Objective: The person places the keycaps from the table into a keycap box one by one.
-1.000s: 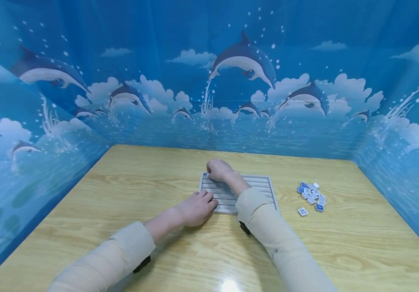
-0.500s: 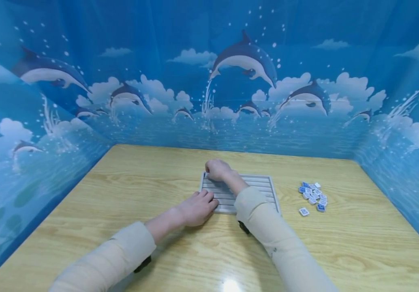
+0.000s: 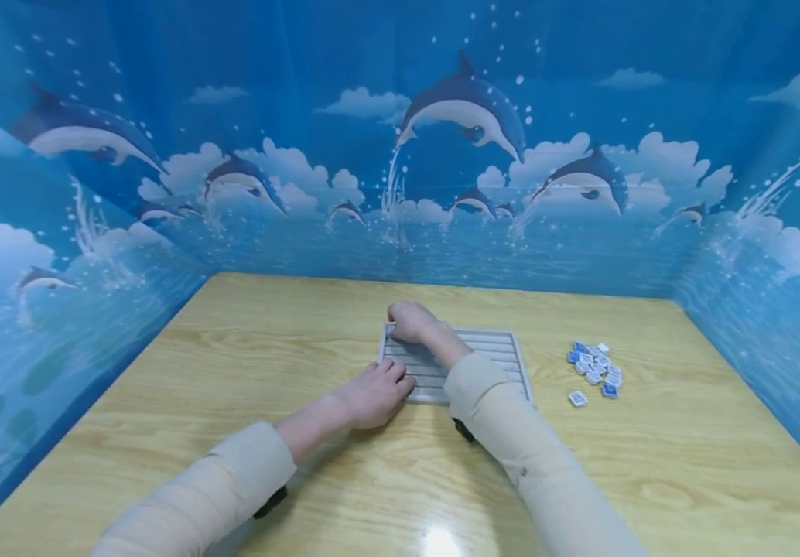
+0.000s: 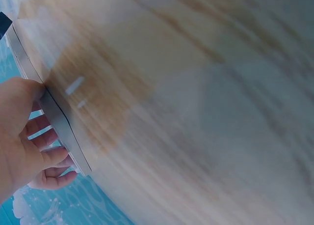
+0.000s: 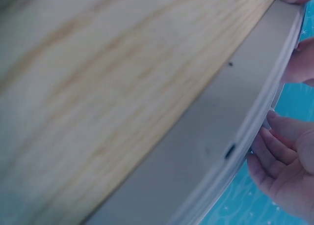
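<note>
A grey ridged tray (image 3: 497, 348) lies on the table. My left hand (image 3: 375, 393) holds its near left corner, fingers over the rim. In the left wrist view that hand (image 4: 17, 117) has its thumb on the tray's outer wall (image 4: 59, 124). At the tray's far left corner is my right hand (image 3: 414, 322), its fingers curled down and their tips hidden in the head view. The right wrist view shows the right hand (image 5: 289, 161) past the tray wall (image 5: 196, 136), thumb and fingers pinching a small pale tile (image 5: 266, 123), mostly covered.
Several small white and blue tiles (image 3: 595, 363) lie in a loose heap right of the tray. A single tile (image 3: 577, 398) sits apart, nearer me. The wooden table (image 3: 268, 333) is bounded by a blue dolphin-print curtain (image 3: 344, 255) at the back and sides.
</note>
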A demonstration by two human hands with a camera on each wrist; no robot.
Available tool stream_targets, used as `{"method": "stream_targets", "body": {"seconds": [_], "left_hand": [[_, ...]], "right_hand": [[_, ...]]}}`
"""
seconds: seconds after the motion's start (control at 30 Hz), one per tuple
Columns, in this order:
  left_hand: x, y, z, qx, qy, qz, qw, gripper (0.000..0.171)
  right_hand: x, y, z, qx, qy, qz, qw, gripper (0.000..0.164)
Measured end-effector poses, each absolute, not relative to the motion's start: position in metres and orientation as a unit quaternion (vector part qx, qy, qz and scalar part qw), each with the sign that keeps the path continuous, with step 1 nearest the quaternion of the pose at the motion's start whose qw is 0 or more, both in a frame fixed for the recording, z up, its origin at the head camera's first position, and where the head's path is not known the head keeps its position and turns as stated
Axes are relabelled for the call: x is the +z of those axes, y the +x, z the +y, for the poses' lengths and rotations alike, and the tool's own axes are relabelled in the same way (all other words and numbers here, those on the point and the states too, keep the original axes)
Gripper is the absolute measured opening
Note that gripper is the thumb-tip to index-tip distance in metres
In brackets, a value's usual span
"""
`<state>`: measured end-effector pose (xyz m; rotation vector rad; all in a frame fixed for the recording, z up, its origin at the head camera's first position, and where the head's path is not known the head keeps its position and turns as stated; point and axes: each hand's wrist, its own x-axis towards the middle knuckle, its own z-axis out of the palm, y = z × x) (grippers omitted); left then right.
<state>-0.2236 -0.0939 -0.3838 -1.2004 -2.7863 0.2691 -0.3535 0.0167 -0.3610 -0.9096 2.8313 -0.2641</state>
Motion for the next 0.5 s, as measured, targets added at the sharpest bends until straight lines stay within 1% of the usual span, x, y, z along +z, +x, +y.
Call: {"method": "stream_targets", "body": {"seconds": [0.07, 0.27, 0.5], "left_hand": [[-0.384, -0.225, -0.094, 0.089, -0.394, -0.914, 0.045, 0.029], [-0.382, -0.225, -0.094, 0.081, -0.396, -0.913, 0.051, 0.025], [-0.381, -0.223, -0.091, 0.076, -0.390, -0.917, 0.045, 0.026]], "right_hand": [[-0.359, -0.353, 0.018, -0.084, -0.301, 0.946, 0.083, 0.027], [-0.350, -0.351, 0.030, -0.072, -0.289, 0.950, 0.095, 0.029], [-0.330, -0.342, 0.072, -0.100, -0.281, 0.950, 0.094, 0.032]]}}
